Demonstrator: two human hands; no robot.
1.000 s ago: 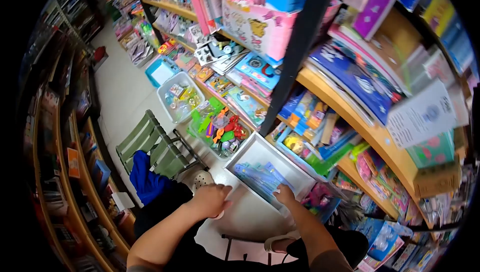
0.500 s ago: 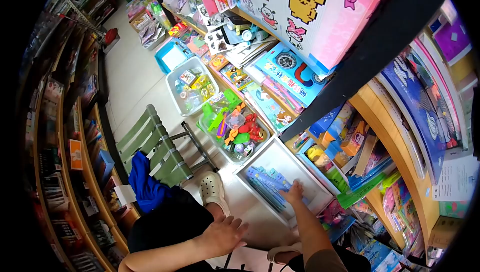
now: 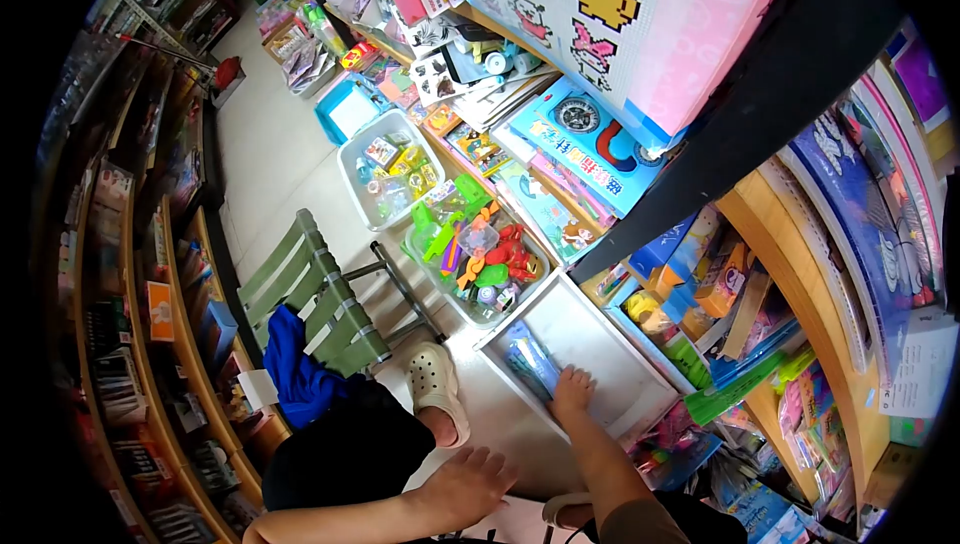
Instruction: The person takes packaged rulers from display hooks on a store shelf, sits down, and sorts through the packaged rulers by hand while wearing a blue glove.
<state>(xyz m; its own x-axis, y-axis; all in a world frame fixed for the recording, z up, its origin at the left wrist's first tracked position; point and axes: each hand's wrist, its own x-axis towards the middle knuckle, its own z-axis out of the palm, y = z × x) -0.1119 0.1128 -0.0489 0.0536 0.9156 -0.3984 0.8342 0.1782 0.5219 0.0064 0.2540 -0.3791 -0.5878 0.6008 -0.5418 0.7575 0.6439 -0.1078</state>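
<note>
My right hand (image 3: pixel 573 393) reaches into a white tray (image 3: pixel 622 372), its fingers at the lower end of a bundle of blue rulers (image 3: pixel 532 356). The rulers lie close together along the tray's left side. Whether the fingers grip them or only press on them is hard to tell. My left hand (image 3: pixel 467 484) is held low over my lap, palm down with its fingers a little apart, and holds nothing. Beyond the tray stands a clear bin (image 3: pixel 484 262) of colourful toys.
A green folding stool (image 3: pixel 318 294) with a blue cloth (image 3: pixel 298 369) stands at the left. Another clear bin (image 3: pixel 391 171) sits farther back. Stocked shelves (image 3: pixel 800 264) rise on the right, bookshelves (image 3: pixel 190 314) on the left. My foot in a beige clog (image 3: pixel 434 385) is near the tray.
The rulers, earlier spread across the tray, are now gathered into a narrower bundle at its left side. My right hand has moved left and down. My left hand has lowered from beside the tray.
</note>
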